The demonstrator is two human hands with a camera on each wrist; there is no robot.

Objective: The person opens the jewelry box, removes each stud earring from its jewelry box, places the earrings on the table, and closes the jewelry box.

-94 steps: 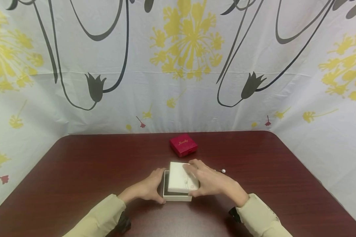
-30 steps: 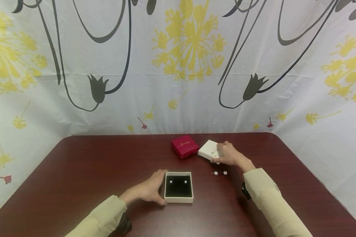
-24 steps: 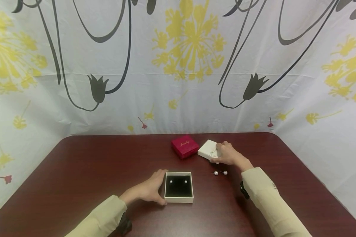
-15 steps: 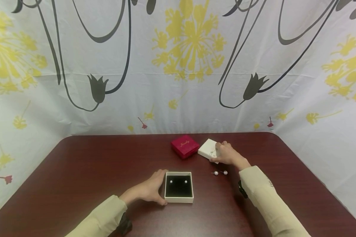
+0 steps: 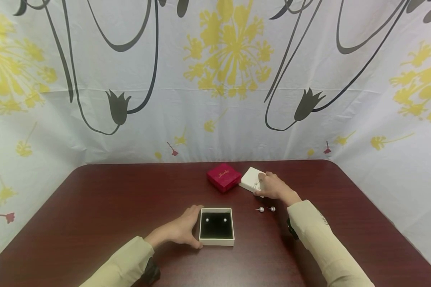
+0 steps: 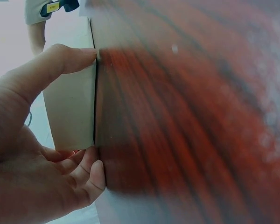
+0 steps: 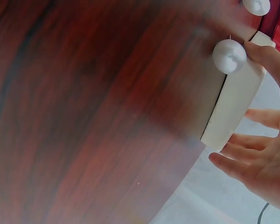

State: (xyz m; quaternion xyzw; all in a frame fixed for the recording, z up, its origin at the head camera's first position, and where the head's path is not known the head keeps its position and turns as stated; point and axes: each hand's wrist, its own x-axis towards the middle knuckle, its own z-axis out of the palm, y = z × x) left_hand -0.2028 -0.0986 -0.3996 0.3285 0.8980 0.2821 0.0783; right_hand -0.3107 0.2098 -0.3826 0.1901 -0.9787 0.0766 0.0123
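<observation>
While the open box (image 5: pixel 216 242) sat on the bench (image 5: pixel 129 191), we saw in the head view that the left grip (image 5: pixel 181 227) clasped its left side and the right grip (image 5: pixel 274 186) held the white lid (image 5: pixel 250 176), which lay beyond and to the right of that box. We judged the step in hand to be setting the lid down; the next move seemed to call for loosening the right fingers without brushing the loose pearl earrings (image 5: pixel 261 209), right of the box. Two small pearl studs (image 5: pixel 207 220) sat in its matte black insert (image 5: pixel 215 232), and a squarish crimson box (image 5: pixel 222 175) with gold lettering lay beyond it.

In the left wrist view we found the open box's wall smooth, straight and pale, likely cardboard, spanned by thumb and fingers above glossy, dark-streaked reddish wood.

In the right wrist view we made out the lid, shallow and flat-sided, between thumb and fingers, and a round, shiny pearl that overlapped it only from that angle.
</observation>
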